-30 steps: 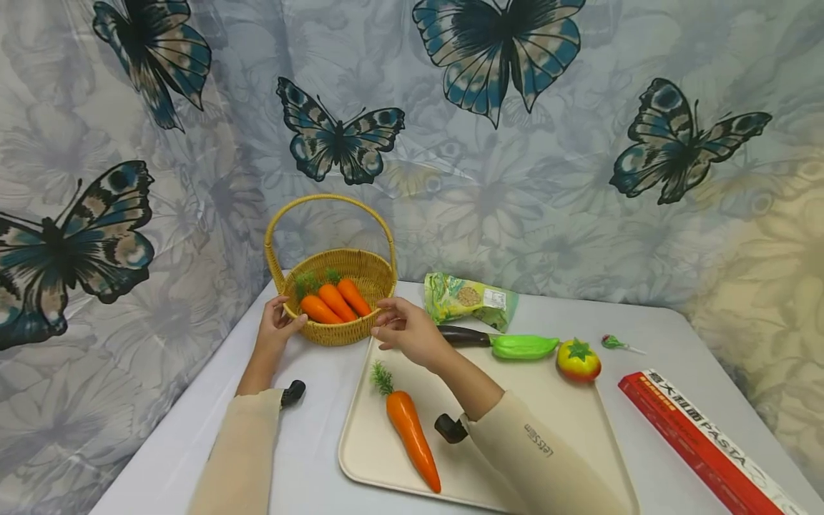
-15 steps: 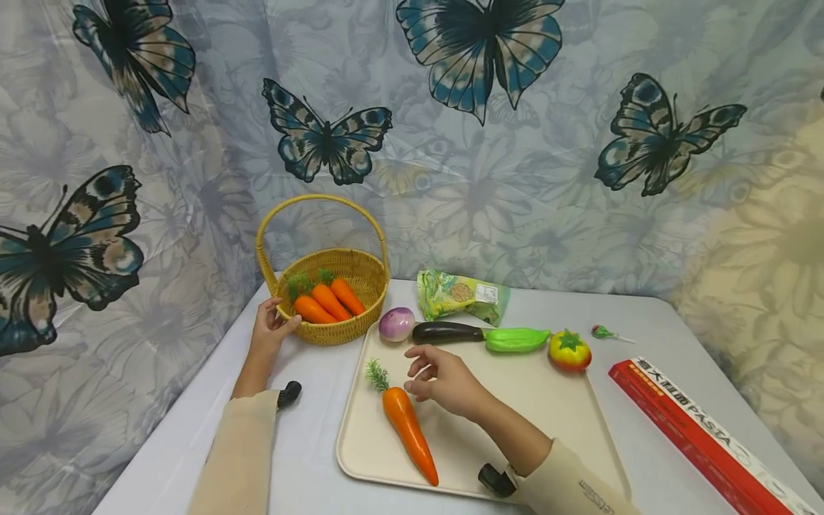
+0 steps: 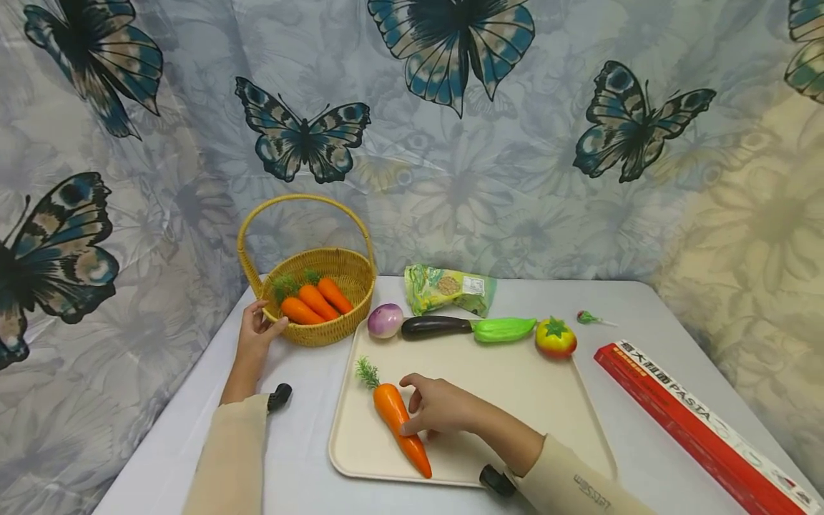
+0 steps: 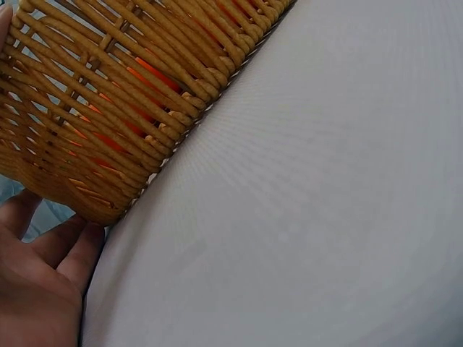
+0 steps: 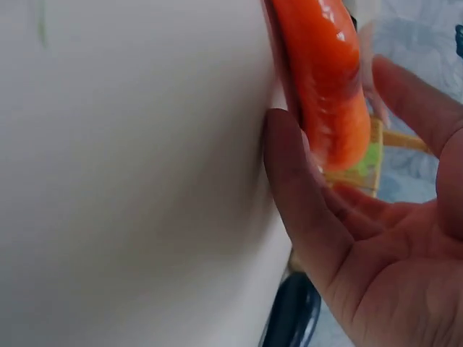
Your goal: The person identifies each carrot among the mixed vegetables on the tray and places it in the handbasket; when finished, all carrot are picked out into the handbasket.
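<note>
A large orange carrot point(image 3: 400, 427) with a green top lies on the beige tray point(image 3: 350, 458). My right hand point(image 3: 444, 408) is over its right side, fingers spread and thumb across the carrot. In the right wrist view, thumb and fingers of the right hand point(image 5: 383, 246) stand on either side of the carrot point(image 5: 329, 79), not closed round it. My left hand point(image 3: 254, 343) holds the left front side of the wicker basket point(image 3: 341, 332), which contains three smaller carrots point(image 3: 315, 300). Seen from the left wrist, fingertips of the left hand point(image 4: 43, 267) touch the basket's point(image 4: 123, 94) lower edge.
Along the tray's far edge lie a purple onion point(image 3: 385, 321), an eggplant point(image 3: 436, 327), a green ridged vegetable point(image 3: 505, 330) and a red-yellow tomato-like piece point(image 3: 556, 338). Behind is a green packet point(image 3: 447, 288). A lollipop point(image 3: 589, 317) and a red pasta box point(image 3: 695, 422) lie right.
My right hand has left the basket's right side and moved down and right to the large carrot. The left hand stays at the basket. The head view has turned slightly right.
</note>
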Demonstrator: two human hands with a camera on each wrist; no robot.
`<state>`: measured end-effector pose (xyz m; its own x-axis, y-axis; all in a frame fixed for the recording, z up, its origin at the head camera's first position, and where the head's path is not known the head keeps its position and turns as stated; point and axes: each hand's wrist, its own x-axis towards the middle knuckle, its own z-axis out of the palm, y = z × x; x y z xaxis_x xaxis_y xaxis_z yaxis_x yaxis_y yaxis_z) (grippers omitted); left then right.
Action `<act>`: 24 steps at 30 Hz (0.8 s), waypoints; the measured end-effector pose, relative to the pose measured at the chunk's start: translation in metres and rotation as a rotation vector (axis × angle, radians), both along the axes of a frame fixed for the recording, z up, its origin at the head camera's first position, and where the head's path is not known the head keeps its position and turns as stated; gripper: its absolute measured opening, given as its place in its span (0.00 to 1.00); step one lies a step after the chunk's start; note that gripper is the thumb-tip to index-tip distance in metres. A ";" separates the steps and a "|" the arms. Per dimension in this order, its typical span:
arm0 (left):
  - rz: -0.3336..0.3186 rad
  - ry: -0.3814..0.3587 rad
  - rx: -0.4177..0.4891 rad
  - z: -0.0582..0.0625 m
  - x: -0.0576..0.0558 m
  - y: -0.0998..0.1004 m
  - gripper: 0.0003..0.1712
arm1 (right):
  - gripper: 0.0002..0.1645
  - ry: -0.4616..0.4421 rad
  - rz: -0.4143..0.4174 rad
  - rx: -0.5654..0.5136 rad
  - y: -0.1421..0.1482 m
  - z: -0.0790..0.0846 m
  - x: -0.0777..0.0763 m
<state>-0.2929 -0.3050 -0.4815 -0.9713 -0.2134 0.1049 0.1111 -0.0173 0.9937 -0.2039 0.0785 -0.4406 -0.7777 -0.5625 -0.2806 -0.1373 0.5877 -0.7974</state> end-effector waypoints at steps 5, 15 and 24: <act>0.023 0.021 -0.017 -0.003 -0.004 -0.007 0.38 | 0.45 0.031 0.017 0.076 -0.012 0.004 -0.004; 0.000 0.027 0.013 -0.010 -0.004 -0.003 0.37 | 0.44 -0.047 0.017 0.104 -0.023 0.008 0.002; 0.007 0.036 0.017 -0.007 0.000 -0.002 0.35 | 0.42 -0.137 0.016 -0.022 -0.018 0.018 -0.026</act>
<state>-0.2925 -0.3074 -0.4884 -0.9653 -0.2227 0.1362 0.1472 -0.0334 0.9885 -0.2297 0.0609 -0.4224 -0.7237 -0.5818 -0.3711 -0.0354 0.5684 -0.8220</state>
